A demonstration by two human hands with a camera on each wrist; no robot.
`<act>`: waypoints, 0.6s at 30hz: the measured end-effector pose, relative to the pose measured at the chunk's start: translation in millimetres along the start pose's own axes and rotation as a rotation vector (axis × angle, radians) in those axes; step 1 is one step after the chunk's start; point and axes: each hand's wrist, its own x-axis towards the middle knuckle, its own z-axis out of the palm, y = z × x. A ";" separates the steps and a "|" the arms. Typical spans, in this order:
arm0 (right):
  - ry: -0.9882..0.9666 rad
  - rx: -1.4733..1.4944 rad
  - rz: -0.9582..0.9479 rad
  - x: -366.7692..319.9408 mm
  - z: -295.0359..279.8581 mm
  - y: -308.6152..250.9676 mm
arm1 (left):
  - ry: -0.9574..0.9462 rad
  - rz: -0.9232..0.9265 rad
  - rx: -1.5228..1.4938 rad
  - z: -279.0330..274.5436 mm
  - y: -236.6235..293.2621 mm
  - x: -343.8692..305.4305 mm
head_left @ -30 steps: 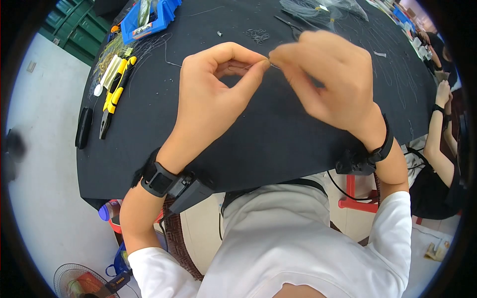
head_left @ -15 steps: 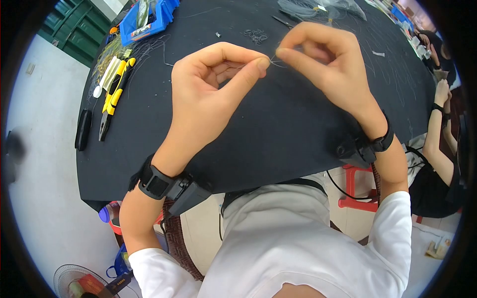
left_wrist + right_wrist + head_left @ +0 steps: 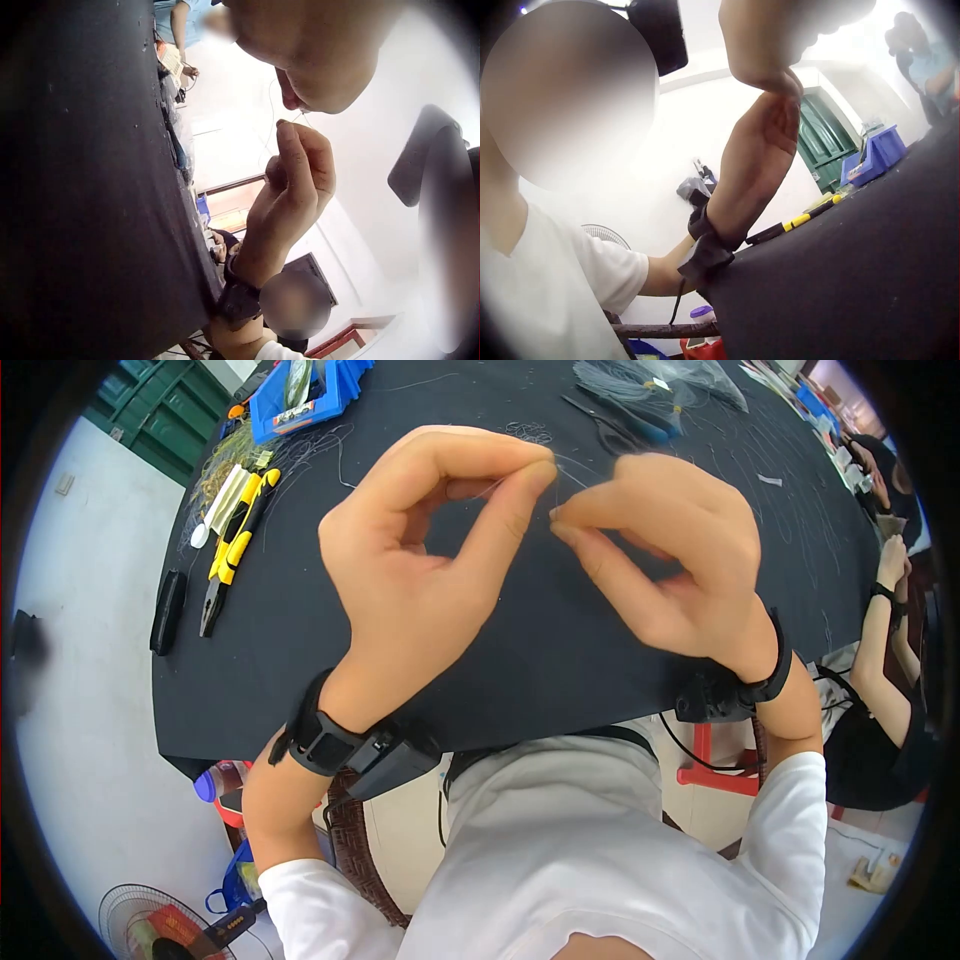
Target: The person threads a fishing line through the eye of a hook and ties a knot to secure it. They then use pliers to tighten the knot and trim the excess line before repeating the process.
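Observation:
Thin clear line [image 3: 575, 470] runs from the fingertips of the left hand [image 3: 425, 550] toward the right, above the black table. The left thumb and index finger pinch it, and a strand crosses the gap inside that hand. Just right of and slightly lower than the left fingertips, the right hand [image 3: 675, 555] holds thumb and index finger together on a faint strand. A small gap separates the two hands. In the left wrist view the right hand [image 3: 292, 176] shows its thumb against its fingers, with fine line near the tips.
Yellow-and-black pliers [image 3: 234, 545] and a black case [image 3: 168, 612] lie at the left of the table [image 3: 480, 680]. A blue bin [image 3: 310, 405] stands at the back left. Scissors [image 3: 605, 428], tangled line and a bundle of clear strands [image 3: 650, 385] lie at the back. Another person sits at the right.
The left hand has risen slightly. The right hand has turned and lowered, its fingertips now below the left ones, and more line shows between the hands.

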 end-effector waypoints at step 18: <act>0.084 -0.036 -0.175 -1.7 -3.4 -4.3 | 0.007 0.131 0.072 2.7 5.2 -1.1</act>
